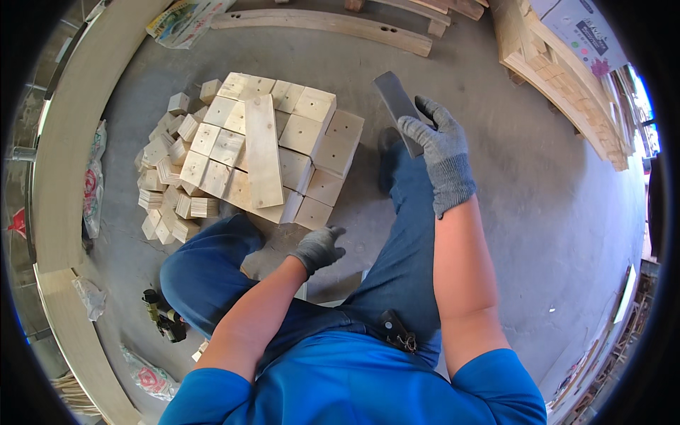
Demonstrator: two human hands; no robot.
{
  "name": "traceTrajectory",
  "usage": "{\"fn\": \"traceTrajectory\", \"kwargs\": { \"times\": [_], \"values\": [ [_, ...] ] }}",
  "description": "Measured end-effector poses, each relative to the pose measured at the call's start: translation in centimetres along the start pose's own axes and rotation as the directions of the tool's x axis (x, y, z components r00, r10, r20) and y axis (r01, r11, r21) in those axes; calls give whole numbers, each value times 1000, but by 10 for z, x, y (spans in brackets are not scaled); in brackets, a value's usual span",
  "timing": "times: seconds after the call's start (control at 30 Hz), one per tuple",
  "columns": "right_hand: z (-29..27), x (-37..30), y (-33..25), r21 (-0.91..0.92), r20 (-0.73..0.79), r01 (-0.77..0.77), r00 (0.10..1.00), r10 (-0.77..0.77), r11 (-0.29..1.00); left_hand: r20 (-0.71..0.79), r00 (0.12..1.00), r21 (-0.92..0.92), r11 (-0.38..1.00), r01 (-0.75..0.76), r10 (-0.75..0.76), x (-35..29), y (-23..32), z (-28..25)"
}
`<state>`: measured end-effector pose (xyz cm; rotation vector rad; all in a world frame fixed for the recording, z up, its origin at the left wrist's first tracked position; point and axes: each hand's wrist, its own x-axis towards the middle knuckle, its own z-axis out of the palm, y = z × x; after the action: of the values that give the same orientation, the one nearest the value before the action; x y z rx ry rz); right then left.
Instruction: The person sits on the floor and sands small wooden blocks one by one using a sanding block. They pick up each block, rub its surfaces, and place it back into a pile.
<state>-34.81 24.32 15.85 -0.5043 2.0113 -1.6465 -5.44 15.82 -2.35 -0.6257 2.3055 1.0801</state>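
My right hand [438, 145], in a grey knit glove, grips a dark grey flat rectangular piece [395, 99] and holds it up above my right knee. My left hand [319, 248], gloved too, hangs low between my knees with fingers loosely curled and nothing in it, just below the near edge of a pile of square pale wood blocks [312, 138]. A longer pale wood plank [263, 150] lies on top of the pile. Smaller wood blocks [166, 184] are heaped at the pile's left side.
I sit on the grey concrete floor [510, 184] in blue trousers. A long plank [326, 25] lies at the back, stacked timber [559, 78] at the right, a curved wooden board [67, 163] at the left. A dark tool [164, 319] lies by my left thigh, near plastic bags [92, 184].
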Motion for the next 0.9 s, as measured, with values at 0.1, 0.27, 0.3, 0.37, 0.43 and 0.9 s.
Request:
{"fn": "traceTrajectory", "kwargs": {
  "times": [0.1,0.27,0.3,0.37,0.43,0.9],
  "values": [
    [-1,11,20,397,-56,-10,998,35,918,-138,990,-58,998,8,-16,-15,-3,-12],
    [-9,21,35,839,136,-180,983,122,514,-112,980,-67,985,156,-163,-52,13,-23],
    [-8,20,34,878,190,-215,977,100,428,-109,983,-77,987,140,-148,-56,11,-20],
    [-5,19,35,878,254,-231,967,0,419,-107,986,-106,987,119,-130,-66,12,-20],
    [1,18,37,882,313,-258,946,-80,395,-184,980,-108,993,52,-71,-74,14,-17],
    [8,26,28,880,351,-292,931,-99,374,-683,693,-598,723,-347,-232,-155,-5,-124]
  ]
}}
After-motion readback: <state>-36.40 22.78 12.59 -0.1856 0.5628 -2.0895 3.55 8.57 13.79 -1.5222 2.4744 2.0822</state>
